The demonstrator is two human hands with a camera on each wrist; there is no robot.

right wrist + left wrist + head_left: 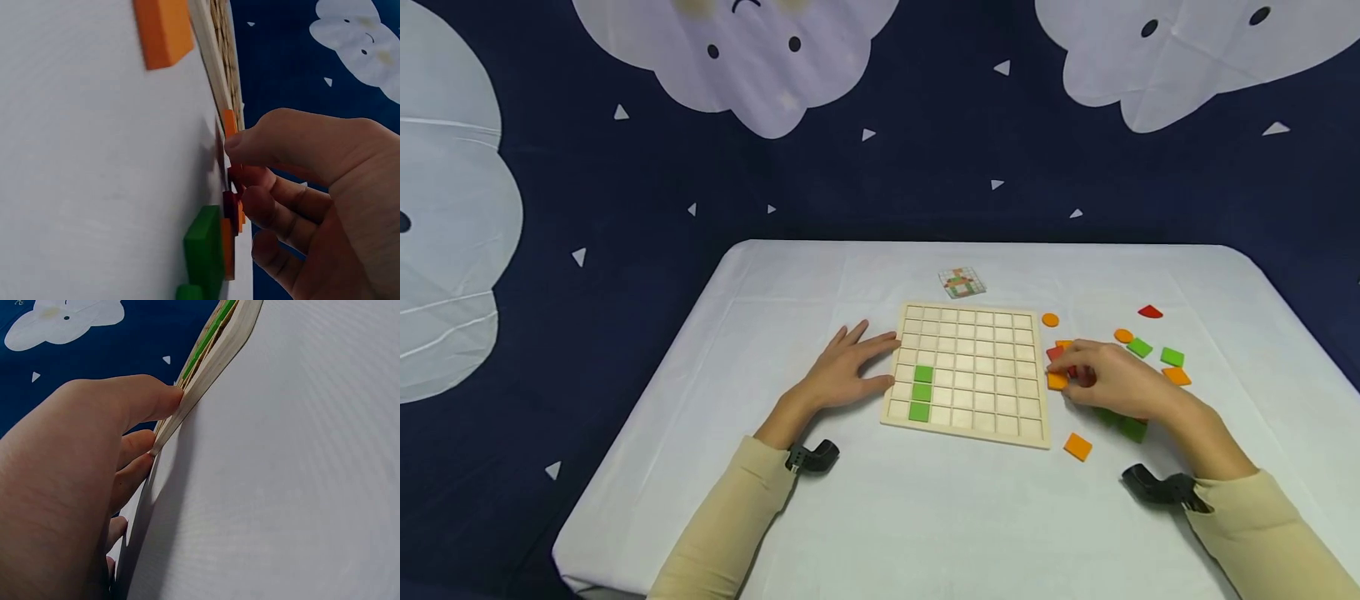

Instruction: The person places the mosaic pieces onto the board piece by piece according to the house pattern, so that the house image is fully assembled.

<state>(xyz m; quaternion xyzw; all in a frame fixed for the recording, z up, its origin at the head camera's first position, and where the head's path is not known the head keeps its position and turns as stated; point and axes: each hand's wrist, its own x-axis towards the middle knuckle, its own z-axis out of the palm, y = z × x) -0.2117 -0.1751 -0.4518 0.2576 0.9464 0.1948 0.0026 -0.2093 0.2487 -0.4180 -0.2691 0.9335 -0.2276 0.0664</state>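
Note:
A pale wooden grid board [970, 432] lies on the table, with three green square tiles [921, 392] in a column near its left side. My left hand [842, 375] rests at the board's left edge, fingers spread; in the left wrist view the thumb [165, 400] touches the wooden rim. Right of the board, my right hand [1112, 379] pinches an orange square tile [1057, 382] between thumb and finger. The same orange tile [229, 120] shows at the thumb tip in the right wrist view. Red pieces [231, 203] lie under the fingers, partly hidden.
Green tiles [1172, 357], orange pieces [1177, 377] and a red piece [1150, 312] lie scattered around the right hand. An orange square [1078, 447] sits near the board's lower right corner. Behind the board lies a patterned card [962, 282].

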